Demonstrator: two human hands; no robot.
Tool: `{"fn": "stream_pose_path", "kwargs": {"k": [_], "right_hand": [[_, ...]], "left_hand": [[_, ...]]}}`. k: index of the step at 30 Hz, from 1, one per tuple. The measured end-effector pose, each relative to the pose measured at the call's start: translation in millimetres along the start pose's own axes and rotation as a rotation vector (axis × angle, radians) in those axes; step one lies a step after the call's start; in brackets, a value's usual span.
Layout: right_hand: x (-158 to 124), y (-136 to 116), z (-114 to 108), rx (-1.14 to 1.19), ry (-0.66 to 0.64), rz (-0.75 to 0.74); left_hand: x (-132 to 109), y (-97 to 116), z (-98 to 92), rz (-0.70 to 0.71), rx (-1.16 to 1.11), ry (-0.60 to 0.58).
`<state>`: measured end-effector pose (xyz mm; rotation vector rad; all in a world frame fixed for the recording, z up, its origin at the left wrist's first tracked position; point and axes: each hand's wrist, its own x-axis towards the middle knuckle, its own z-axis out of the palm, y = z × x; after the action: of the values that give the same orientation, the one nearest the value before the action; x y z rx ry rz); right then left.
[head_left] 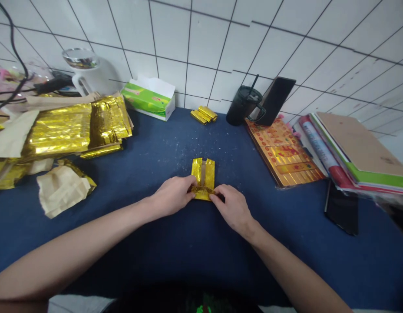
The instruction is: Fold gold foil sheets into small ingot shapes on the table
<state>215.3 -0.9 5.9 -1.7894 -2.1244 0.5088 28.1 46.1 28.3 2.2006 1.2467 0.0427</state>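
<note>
A small folded sheet of gold foil paper (209, 171) lies on the dark blue table in front of me. Its two sides are turned in towards the middle, leaving a brown strip between them, and its near edge is folded over. My left hand (175, 193) pinches the left end of that near fold between thumb and fingers. At the right end, my right hand (233, 205) grips the same fold with thumb and forefinger. Beyond them, near the wall, sit several small folded gold pieces (204, 114).
Stacked gold foil sheets (60, 130) and a crumpled paper piece (63, 191) lie left. Along the wall stand a white mug (87, 74), a green tissue box (149, 99), a black cup (242, 106) and a propped phone (276, 100). Rightward are an orange packet (284, 152), books (361, 143) and a dark phone (341, 211).
</note>
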Motion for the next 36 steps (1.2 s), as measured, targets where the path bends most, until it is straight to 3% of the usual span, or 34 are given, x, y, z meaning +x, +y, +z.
{"fn": "stream_pose_path", "kwargs": {"k": [11, 25, 31, 36], "right_hand": [[4.5, 0.0, 1.7, -0.028, -0.019, 0.039], [5.4, -2.4, 2.1, -0.107, -0.040, 0.054], [3.8, -5.7, 1.9, -0.033, 0.012, 0.074], [0.2, -4.2, 7.2, -0.100, 0.088, 0.015]], "left_hand": [[-5.8, 1.6, 6.6, 0.042, 0.188, 0.043], [-7.3, 4.3, 5.7, 0.027, 0.243, 0.033], [-9.5, 5.4, 4.8, 0.087, 0.273, 0.044], [-10.0, 0.7, 9.4, 0.169, 0.274, 0.113]]}}
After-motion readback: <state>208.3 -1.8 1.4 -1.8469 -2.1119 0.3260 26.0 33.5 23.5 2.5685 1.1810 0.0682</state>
